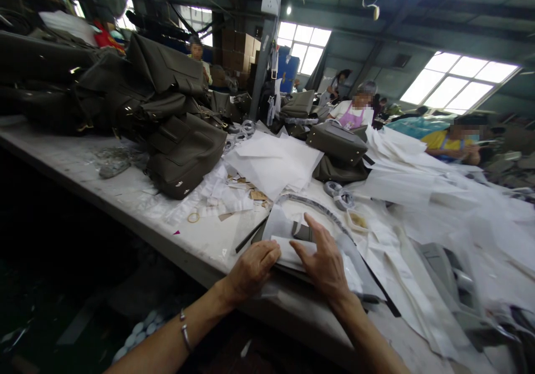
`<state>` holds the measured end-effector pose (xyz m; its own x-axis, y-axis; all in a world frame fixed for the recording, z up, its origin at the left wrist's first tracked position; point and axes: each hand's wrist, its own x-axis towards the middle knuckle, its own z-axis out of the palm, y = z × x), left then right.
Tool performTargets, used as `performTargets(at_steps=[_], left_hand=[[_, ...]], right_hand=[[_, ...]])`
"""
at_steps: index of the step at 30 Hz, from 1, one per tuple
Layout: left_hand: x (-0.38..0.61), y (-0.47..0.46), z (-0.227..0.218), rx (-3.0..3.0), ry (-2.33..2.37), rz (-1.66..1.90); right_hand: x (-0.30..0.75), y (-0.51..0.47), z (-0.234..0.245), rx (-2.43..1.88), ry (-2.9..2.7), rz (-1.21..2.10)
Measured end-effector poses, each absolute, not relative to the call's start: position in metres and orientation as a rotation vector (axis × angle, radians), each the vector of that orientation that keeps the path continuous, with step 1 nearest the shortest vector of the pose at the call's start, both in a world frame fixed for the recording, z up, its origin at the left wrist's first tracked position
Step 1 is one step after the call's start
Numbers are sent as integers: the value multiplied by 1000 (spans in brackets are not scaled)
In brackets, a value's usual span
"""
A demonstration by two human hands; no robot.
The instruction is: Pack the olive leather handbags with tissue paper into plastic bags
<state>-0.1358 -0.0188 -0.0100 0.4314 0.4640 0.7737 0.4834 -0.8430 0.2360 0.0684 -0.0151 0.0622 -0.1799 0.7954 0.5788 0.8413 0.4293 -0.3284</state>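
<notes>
My left hand [253, 268] rests at the near edge of the white worktable [137, 201], fingers curled onto the left end of a white paper-wrapped piece [292, 248]. My right hand [324, 260] lies flat on the same piece, fingers stretched out toward a small grey leather part [301, 231]. A clear plastic sleeve [355, 262] lies under and around the piece. A thin dark strap [317, 209] curves just beyond my fingers.
Dark grey handbags [184, 154] are piled at the left; another grey bag [337, 142] stands at the middle. Loose white paper sheets [273, 162] and wrapping cover the right side. Tape rolls [340, 195] lie near. Several people work at the far side.
</notes>
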Motion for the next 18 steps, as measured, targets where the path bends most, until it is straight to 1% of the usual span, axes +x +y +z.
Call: performTargets(at_steps=[5,11,16,18], left_hand=[[-136,-19,-8,-2633,-871,-1412],[-136,-19,-7,-2627,-854,-1407],[-137,-19,-4,-2619,-853,-1397],[-137,-19,-1,-2603,-837,-1404]], right_hand=[[70,18,72,-1654,-1913,121],[80,69,65,-1971,-1666,671],[92,112,56,-2030,-1667,990],[90,123,50,-2040,-1657,1069]])
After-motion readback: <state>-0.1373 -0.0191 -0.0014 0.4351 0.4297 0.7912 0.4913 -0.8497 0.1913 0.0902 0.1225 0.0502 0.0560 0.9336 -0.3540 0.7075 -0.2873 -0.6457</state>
